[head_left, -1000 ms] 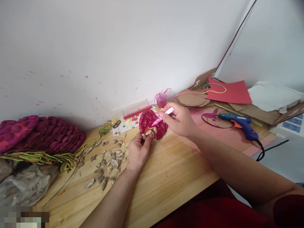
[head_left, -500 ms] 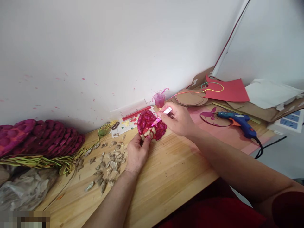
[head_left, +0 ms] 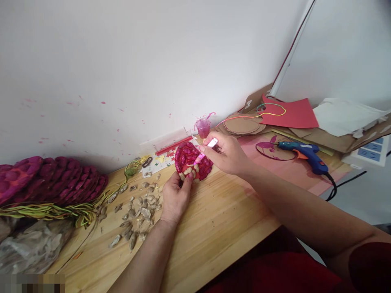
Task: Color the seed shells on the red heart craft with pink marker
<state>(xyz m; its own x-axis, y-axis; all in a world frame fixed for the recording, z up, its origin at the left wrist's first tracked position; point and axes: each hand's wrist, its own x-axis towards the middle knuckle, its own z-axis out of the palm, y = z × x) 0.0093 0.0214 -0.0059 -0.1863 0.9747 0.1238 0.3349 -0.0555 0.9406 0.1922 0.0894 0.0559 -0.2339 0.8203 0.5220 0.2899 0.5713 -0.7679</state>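
Observation:
My left hand grips the near edge of a round disc covered in shells, most of them painted magenta and a few near my fingers bare. My right hand pinches a small brush with a white handle, its pink tip resting on the disc. A small cup of pink paint stands just behind the disc by the wall.
Loose shells lie scattered on the wooden table left of my hand. Stacked magenta discs and yellow-green cords sit far left. A blue glue gun, cardboard rounds, red paper and a star sheet lie right and behind.
Both hands hold as before; the brush tip has shifted slightly on the disc. The view has drifted a little, nothing else moved.

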